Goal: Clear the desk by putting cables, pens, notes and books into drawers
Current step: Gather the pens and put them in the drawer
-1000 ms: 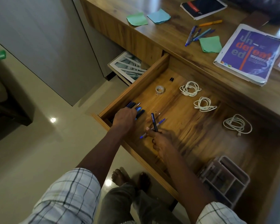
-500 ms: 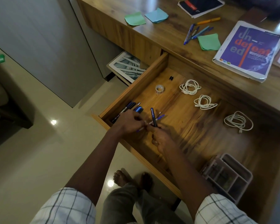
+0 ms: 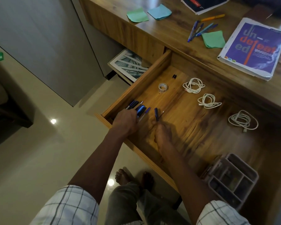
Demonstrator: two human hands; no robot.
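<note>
Head view: right hand [image 3: 163, 133] pinches a dark pen [image 3: 156, 113], axis pointing far; pen pile [image 3: 134, 103] lies just left, grasped by the left hand [image 3: 125, 122].

pens [image 3: 137, 109] in drawer [image 3: 146, 77] — cables [image 3: 209, 101] rightward

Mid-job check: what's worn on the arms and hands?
Short pale sleeves checked with dark lines, left sleeve and right sleeve, end above the elbows. Forearms are bare. Left hand and right hand show no gloves; no watch or ring is visible.
</note>
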